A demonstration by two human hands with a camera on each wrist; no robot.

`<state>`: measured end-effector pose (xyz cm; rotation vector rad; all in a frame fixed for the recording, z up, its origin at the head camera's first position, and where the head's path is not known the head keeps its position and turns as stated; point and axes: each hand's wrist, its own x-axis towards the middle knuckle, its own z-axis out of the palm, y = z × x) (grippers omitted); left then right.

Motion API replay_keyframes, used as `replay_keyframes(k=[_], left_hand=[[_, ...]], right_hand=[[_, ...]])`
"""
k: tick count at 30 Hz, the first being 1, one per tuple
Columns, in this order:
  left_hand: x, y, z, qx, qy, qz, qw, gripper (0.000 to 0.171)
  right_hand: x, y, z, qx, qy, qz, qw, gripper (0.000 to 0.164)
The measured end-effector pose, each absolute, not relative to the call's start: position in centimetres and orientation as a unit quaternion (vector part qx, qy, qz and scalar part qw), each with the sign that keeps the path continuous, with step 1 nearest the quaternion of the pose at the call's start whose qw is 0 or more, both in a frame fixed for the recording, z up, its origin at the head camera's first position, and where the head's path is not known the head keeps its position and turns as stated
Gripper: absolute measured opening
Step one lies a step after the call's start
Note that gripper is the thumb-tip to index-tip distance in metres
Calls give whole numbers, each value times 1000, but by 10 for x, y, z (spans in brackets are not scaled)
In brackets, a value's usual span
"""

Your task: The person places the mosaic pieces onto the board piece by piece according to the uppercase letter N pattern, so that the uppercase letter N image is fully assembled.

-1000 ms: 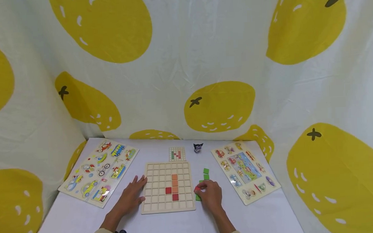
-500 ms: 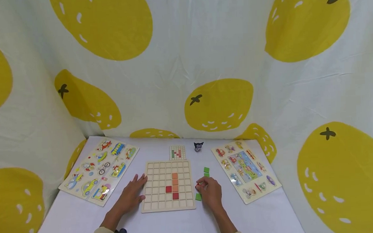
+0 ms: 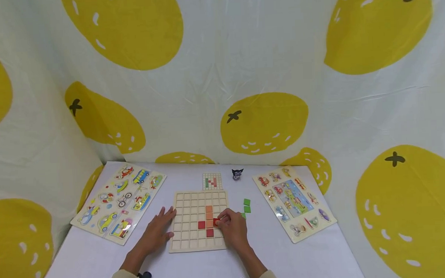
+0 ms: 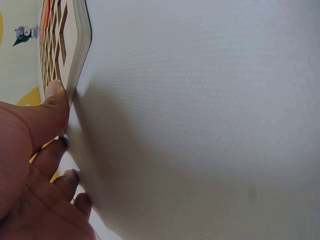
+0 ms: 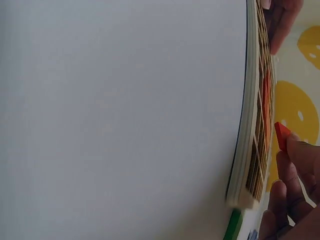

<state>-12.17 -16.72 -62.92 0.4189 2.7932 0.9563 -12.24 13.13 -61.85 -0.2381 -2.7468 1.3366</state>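
Note:
A wooden grid board (image 3: 197,250) lies in the middle of the table in the head view. My left hand (image 3: 156,234) rests at its left edge, fingers spread; the left wrist view shows the thumb (image 4: 55,92) on the rim. Over the board's right half, my right hand (image 3: 235,231) pinches a red tile (image 5: 281,135) between thumb and fingertips, just right of a column of orange tiles (image 3: 209,209). One red tile (image 3: 202,225) sits left of that column, another red tile (image 3: 210,233) below it. Several green tiles (image 3: 247,202) lie right of the board, partly hidden by my right hand.
Behind the board lies a small pattern card (image 3: 217,175) with coloured squares. A dark figurine (image 3: 237,174) stands beside it. Vehicle puzzle boards flank the work area, a left one (image 3: 96,231) and a right one (image 3: 295,238). A lemon-print curtain (image 3: 191,115) encloses the table.
My right hand has picked up the red tile from beside the green tiles and carried it left over the board. My left hand stays at the board's edge.

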Motion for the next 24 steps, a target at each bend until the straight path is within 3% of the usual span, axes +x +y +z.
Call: replay_keyframes(k=[5,10,16,24], left_hand=[[-121,-167,-631,143,936,314,72,83],[-123,-168,-631,140,935,313,89,84],[-125,-168,-631,134,934,312,108,86],[-123,-170,-630,141,933,319,90,84]], right_hand=[[-126,110,-618,-53,-897,437,37,16],[-135,92,-620,-14,-906,419,63,18],[-149,72,-621,-7,-922,384,49,14],[-156,58,-619,5,-939,339,54,16]])
